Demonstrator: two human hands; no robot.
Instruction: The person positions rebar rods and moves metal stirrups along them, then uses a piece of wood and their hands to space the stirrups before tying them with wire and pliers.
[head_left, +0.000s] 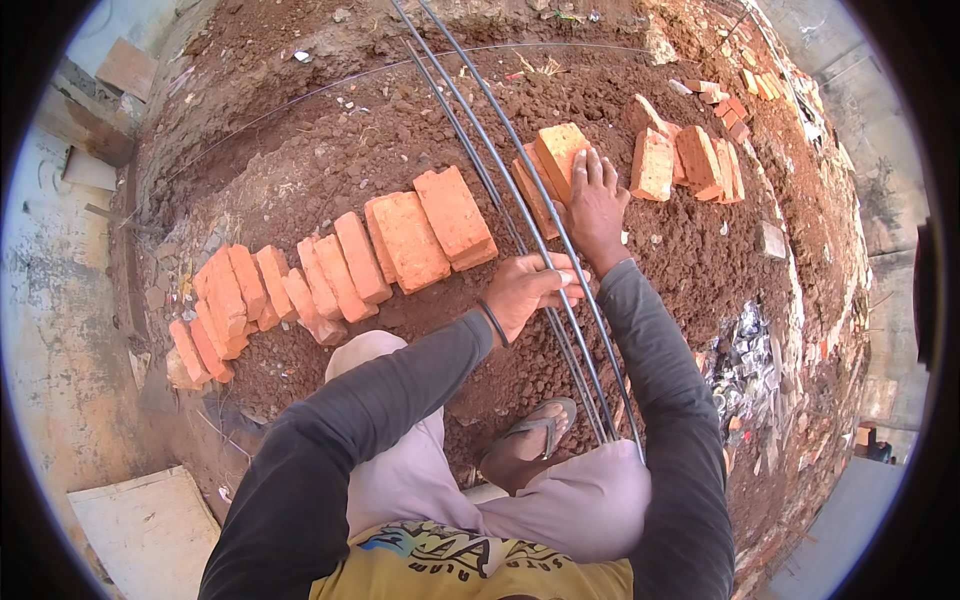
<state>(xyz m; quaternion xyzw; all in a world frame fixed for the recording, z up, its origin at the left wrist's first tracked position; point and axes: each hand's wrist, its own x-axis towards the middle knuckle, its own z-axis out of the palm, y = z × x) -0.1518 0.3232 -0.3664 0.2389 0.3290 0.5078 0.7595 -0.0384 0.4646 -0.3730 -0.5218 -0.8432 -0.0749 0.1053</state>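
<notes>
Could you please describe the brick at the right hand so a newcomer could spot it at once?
Start from the long metal rods slanting across reddish soil. Just right of the rods, beyond the left hand, is an orange brick. Unlike the neighbouring bricks, it has the right hand on it.

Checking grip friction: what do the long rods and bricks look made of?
Long rods: probably steel, grey, fairly smooth-looking; the metallic sheen suggests it, though fine ribbing can't be ruled out.
Bricks: likely fired clay, matte and rough, going by orange-red colour and grainy faces.
</notes>
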